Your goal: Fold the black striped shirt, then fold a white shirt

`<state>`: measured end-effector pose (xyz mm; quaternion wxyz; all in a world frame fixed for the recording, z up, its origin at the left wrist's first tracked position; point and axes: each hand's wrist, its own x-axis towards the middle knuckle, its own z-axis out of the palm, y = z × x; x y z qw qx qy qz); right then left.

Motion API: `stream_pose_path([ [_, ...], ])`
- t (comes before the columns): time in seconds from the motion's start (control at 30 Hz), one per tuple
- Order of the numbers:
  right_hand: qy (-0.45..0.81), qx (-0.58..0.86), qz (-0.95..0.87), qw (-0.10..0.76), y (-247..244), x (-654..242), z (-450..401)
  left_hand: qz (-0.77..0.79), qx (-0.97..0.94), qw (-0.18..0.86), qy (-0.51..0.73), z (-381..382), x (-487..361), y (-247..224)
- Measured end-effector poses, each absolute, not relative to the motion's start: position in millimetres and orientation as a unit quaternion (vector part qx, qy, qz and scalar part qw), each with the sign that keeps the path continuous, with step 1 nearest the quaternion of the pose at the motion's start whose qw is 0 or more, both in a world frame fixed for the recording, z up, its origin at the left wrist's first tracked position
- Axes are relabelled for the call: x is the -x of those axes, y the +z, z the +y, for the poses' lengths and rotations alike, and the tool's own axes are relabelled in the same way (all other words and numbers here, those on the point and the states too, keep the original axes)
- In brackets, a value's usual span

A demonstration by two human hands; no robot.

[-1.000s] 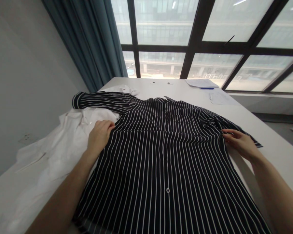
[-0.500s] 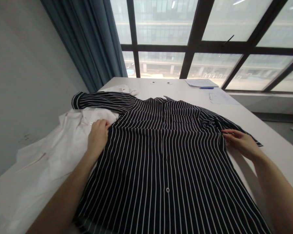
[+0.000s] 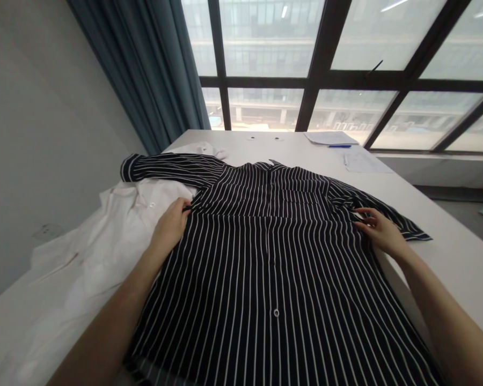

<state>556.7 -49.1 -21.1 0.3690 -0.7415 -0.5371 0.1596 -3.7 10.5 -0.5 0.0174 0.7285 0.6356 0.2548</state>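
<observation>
A black shirt with white stripes [image 3: 273,268] lies spread out, front side up, its collar toward the window and its hem toward me. A crosswise fold or ridge runs over it at chest height. At the left end of that ridge, my left hand [image 3: 171,225] pinches the shirt's side edge. My right hand [image 3: 378,230] grips the opposite side edge below the right sleeve, thumb and fingers close together on the fabric. The left sleeve [image 3: 173,167] lies partly over a crumpled white garment [image 3: 116,230].
The white table [image 3: 459,262] carries papers [image 3: 332,138] and a blue pen [image 3: 339,146] at its far right. Behind it are a dark-framed window [image 3: 265,81] and a blue curtain [image 3: 153,69]. A grey wall [image 3: 44,118] stands at the left.
Both hands have moved inward, toward each other, with the shirt's side edges. The fabric between them is slightly drawn in, and the right sleeve has shifted a little.
</observation>
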Motion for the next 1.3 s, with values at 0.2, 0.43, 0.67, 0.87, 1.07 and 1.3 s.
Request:
stream_pose_path([
  [0.2,-0.01,0.73,-0.65,0.212,-34.1,-561.0,-48.0,0.631,-0.738,-0.098,0.216,0.7,-0.1,5.5],
  [0.43,-0.089,0.617,-0.763,0.173,-18.0,-501.4,-83.7,0.481,-0.859,-0.094,0.15,-52.9,-46.9,-6.6],
  [0.67,-0.021,0.539,-0.834,0.119,-44.2,-450.5,-173.1,0.384,-0.92,0.003,0.075,-131.3,-47.5,-30.4],
  [0.87,-0.015,0.552,-0.827,0.106,-35.1,-462.7,-212.4,0.351,-0.933,0.069,0.031,-183.1,-40.3,-19.2],
  [1.07,0.142,0.401,-0.901,0.09,-1.9,-415.0,-242.5,0.257,-0.954,0.143,0.063,-211.3,-37.4,-11.6],
  [1.3,0.215,0.346,-0.908,0.096,0.6,-390.8,-245.0,0.242,-0.948,0.178,0.107,-214.4,-35.7,-2.2],
])
